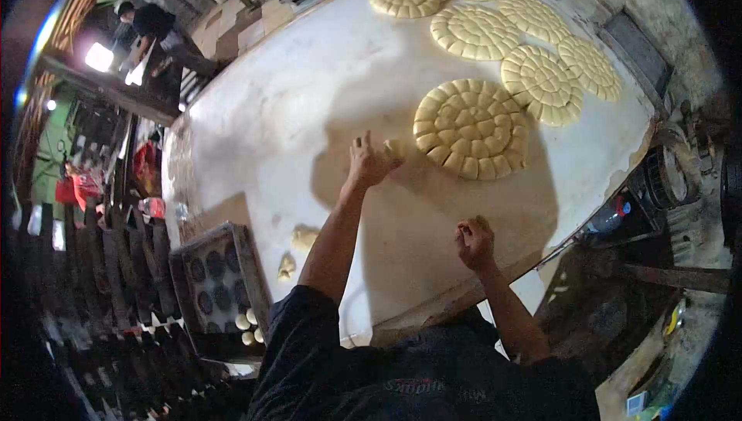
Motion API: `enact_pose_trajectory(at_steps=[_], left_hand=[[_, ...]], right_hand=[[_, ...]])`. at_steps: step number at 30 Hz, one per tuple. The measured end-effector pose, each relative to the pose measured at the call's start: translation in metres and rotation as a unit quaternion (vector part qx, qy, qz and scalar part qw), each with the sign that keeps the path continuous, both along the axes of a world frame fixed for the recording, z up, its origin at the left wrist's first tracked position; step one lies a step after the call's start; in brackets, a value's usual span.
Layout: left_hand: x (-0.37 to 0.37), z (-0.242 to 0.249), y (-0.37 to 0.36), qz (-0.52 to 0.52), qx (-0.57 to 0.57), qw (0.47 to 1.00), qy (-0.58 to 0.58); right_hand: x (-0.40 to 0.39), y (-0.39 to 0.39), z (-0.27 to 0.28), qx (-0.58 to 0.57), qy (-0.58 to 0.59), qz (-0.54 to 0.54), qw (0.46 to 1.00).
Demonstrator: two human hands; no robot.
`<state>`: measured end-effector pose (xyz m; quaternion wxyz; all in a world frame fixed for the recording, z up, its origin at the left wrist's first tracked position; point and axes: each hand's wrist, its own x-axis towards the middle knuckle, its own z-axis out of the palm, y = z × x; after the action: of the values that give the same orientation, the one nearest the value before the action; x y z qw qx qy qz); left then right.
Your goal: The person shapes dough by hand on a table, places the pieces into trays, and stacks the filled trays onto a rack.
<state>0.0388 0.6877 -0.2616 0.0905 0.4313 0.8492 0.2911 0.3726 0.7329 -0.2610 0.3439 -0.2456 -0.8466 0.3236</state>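
My left hand (pixel 371 162) reaches over the pale worktop (pixel 286 127), fingers stretched and spread. Right at its thumb side is a small lump of dough (pixel 394 148). Just beyond that lies a large round of dough pieces (pixel 471 129), set in rings and pressed side by side. Nearer my body, my right hand (pixel 474 242) is closed, its fingers curled in; what they hold, if anything, is hidden. Beside my left forearm sit a loose dough lump (pixel 304 237) and a smaller dough scrap (pixel 287 267).
Several more ringed dough rounds (pixel 474 32) cover the far right of the worktop. At the near left stands a dark-framed tray (pixel 179 282) with dough balls (pixel 247 328) in one corner. A co-worker (pixel 151 30) in dark clothes bends at the upper left.
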Motion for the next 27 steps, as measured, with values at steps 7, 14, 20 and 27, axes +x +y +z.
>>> enact_pose_trajectory(at_steps=[7,14,20,27], left_hand=[[0.065,-0.009,-0.001,-0.149,-0.134,0.966,0.166],[0.183,0.112,-0.124,-0.044,-0.013,0.957,-0.287],[0.196,0.165,-0.249,0.065,0.097,0.992,-0.045],[0.196,0.133,-0.386,-0.066,-0.061,0.976,-0.196]], right_hand=[[-0.004,0.018,-0.002,-0.067,0.014,0.016,0.998],[-0.021,-0.039,0.047,-0.362,-0.026,0.238,0.901],[-0.050,-0.169,0.077,-0.404,0.098,0.279,0.866],[0.002,-0.152,0.081,-0.507,0.103,0.226,0.825]])
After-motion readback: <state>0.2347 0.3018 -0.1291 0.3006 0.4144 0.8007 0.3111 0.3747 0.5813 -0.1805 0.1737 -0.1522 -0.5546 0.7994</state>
